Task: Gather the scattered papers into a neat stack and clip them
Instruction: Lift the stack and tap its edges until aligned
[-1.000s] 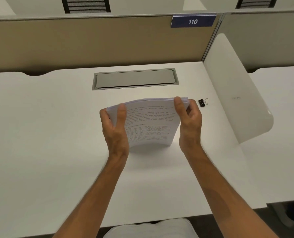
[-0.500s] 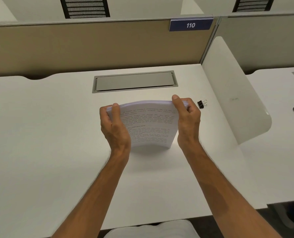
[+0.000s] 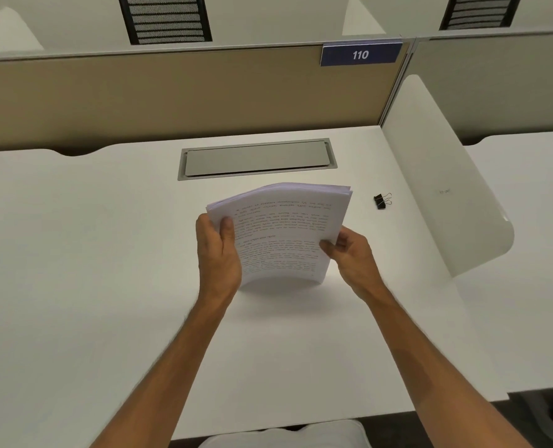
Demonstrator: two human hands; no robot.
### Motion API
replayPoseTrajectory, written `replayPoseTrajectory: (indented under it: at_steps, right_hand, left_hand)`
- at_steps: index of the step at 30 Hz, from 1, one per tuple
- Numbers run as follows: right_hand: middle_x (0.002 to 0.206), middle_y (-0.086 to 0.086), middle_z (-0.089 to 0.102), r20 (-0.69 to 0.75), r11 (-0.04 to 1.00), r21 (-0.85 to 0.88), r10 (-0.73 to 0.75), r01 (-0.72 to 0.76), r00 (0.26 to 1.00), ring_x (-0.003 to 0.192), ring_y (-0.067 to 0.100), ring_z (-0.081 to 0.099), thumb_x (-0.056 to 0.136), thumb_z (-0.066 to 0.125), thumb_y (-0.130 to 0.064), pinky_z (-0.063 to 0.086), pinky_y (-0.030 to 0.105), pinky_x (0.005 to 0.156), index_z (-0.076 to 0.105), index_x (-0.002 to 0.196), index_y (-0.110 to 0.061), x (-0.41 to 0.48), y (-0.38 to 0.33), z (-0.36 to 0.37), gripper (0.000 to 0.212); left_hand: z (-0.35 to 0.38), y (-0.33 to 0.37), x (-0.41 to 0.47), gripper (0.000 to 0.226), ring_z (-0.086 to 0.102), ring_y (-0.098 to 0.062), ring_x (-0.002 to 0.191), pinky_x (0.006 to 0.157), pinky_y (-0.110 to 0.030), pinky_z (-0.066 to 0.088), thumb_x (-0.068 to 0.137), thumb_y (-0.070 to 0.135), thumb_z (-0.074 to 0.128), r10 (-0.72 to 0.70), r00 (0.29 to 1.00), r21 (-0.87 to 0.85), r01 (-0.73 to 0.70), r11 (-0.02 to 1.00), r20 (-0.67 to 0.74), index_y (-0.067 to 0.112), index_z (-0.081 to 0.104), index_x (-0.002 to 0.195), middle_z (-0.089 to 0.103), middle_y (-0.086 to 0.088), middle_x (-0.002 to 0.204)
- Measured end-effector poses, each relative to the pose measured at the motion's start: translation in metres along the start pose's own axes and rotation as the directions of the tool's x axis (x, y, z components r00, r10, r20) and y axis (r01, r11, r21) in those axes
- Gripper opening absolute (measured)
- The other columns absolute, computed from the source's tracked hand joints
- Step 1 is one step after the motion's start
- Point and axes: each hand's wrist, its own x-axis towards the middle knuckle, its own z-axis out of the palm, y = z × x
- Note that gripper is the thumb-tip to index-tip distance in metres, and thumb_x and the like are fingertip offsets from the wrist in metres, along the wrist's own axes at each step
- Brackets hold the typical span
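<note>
— Where do things stand?
— My left hand grips the left edge of the paper stack, which stands on end at frame centre. My right hand pinches its right edge.
— And the clip?
— On the table, right of the paper stack, nearer my right hand.

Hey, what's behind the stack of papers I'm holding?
Beyond the papers lie bare desk and the grey cable hatch. Hidden: the desk right behind them and whatever the left hand and right hand curl behind.

Blurred, unreadable print on papers
</note>
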Motion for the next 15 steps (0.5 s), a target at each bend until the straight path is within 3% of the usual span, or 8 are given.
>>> replayPoseTrajectory:
  at_steps: [3,5,8,10,12,13,14,15]
  right_hand:
    - [0.106,-0.002,0.076,-0.046,0.996,-0.052,-0.076,0.073,0.996,0.094,0.003,0.072,0.096,0.060,-0.001,0.061,0.029,0.087,0.072,0.117,-0.019,0.002,0.002,0.001,0.030]
    - [0.101,-0.001,0.077,-0.047,0.981,-0.117,-0.164,0.157,0.985,0.089,0.006,0.073,0.095,0.059,0.001,0.060,0.023,0.079,0.075,0.113,-0.013,0.005,-0.008,-0.002,0.028]
    - [0.086,-0.008,0.073,0.046,0.870,-0.338,-0.367,0.360,0.929,0.076,0.007,0.068,0.092,0.057,0.000,0.050,0.014,0.070,0.077,0.103,-0.015,0.008,-0.033,-0.010,0.028]
    - [0.082,-0.007,0.073,0.136,0.738,-0.501,-0.450,0.453,0.883,0.072,0.012,0.065,0.091,0.056,-0.009,0.049,0.020,0.066,0.078,0.103,-0.020,0.009,-0.054,-0.015,0.027]
    - [0.090,-0.002,0.078,0.253,0.599,-0.624,-0.453,0.502,0.855,0.075,0.019,0.068,0.091,0.053,-0.021,0.051,0.024,0.068,0.077,0.108,-0.021,0.008,-0.074,-0.017,0.029]
    - [0.094,0.000,0.078,0.307,0.534,-0.672,-0.430,0.514,0.849,0.077,0.022,0.069,0.093,0.053,-0.023,0.052,0.027,0.069,0.076,0.110,-0.022,0.006,-0.082,-0.017,0.028]
    - [0.097,0.000,0.078,0.346,0.484,-0.705,-0.403,0.518,0.847,0.080,0.023,0.069,0.096,0.055,-0.023,0.055,0.029,0.070,0.074,0.113,-0.023,0.004,-0.088,-0.016,0.026]
    - [0.100,0.000,0.078,0.363,0.458,-0.723,-0.385,0.517,0.848,0.082,0.024,0.070,0.097,0.057,-0.023,0.058,0.032,0.074,0.073,0.114,-0.024,0.003,-0.093,-0.015,0.023]
  left_hand:
    - [-0.008,0.002,-0.003,0.026,0.056,-0.017,0.110,0.086,-0.040,0.056,0.103,0.035,0.047,0.024,0.996,0.098,-0.016,0.995,-0.083,0.015,0.041,0.117,0.051,-0.011,0.123]
    - [-0.019,0.013,0.000,0.053,0.046,-0.024,0.129,0.108,-0.046,0.044,0.095,0.033,0.063,0.275,0.951,0.264,-0.231,0.937,-0.143,0.006,0.040,0.134,0.045,-0.014,0.138]
    - [-0.033,0.042,0.011,0.085,0.021,-0.036,0.151,0.125,-0.052,0.005,0.086,0.034,0.071,0.607,0.793,0.551,-0.532,0.643,0.057,0.000,0.028,0.151,0.027,-0.018,0.159]
    - [-0.039,0.057,0.021,0.087,0.012,-0.036,0.154,0.124,-0.047,-0.007,0.086,0.030,0.071,0.587,0.765,0.596,-0.609,0.523,0.267,0.005,0.025,0.155,0.021,-0.015,0.164]
    - [-0.042,0.059,0.027,0.072,0.032,-0.030,0.147,0.126,-0.046,0.008,0.090,0.021,0.071,0.353,0.824,0.452,-0.546,0.706,0.443,0.018,0.035,0.152,0.042,-0.006,0.156]
    - [-0.043,0.056,0.027,0.057,0.050,-0.026,0.133,0.122,-0.047,0.029,0.092,0.018,0.068,0.261,0.832,0.372,-0.470,0.800,0.490,0.023,0.048,0.145,0.059,-0.002,0.141]
    - [-0.044,0.052,0.025,0.038,0.062,-0.021,0.109,0.105,-0.044,0.048,0.095,0.015,0.066,0.224,0.845,0.328,-0.414,0.849,0.487,0.023,0.061,0.132,0.069,0.001,0.118]
    - [-0.043,0.049,0.022,0.025,0.064,-0.017,0.089,0.084,-0.038,0.054,0.096,0.012,0.064,0.215,0.871,0.288,-0.365,0.885,0.442,0.020,0.071,0.118,0.071,0.004,0.098]
